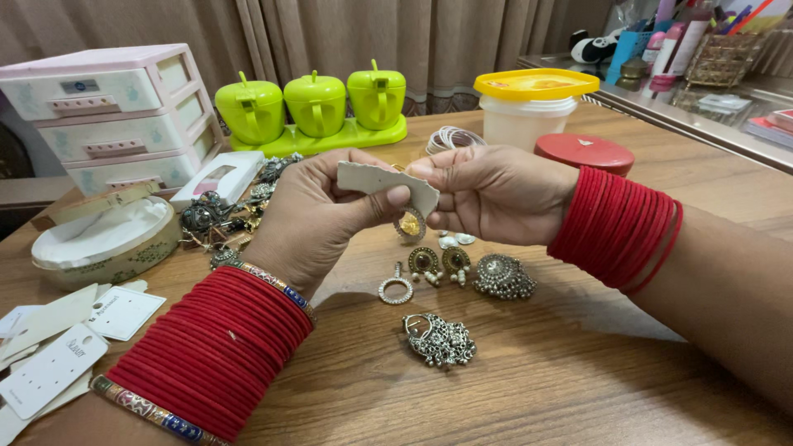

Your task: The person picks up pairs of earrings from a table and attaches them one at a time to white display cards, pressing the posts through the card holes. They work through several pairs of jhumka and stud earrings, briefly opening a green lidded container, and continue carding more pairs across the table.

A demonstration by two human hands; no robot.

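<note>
- While your left hand [310, 219] and right hand [487, 194] pinch one white torn card [384, 180], a round gold earring [410, 225] hangs beneath.
- Silver earrings [439, 339] lie nearer on the brown wooden table [562, 372].

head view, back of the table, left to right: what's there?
White drawer unit → three green apple-shaped jars → stack of thin bangles → yellow-lidded plastic tub → flat red round lid.
</note>
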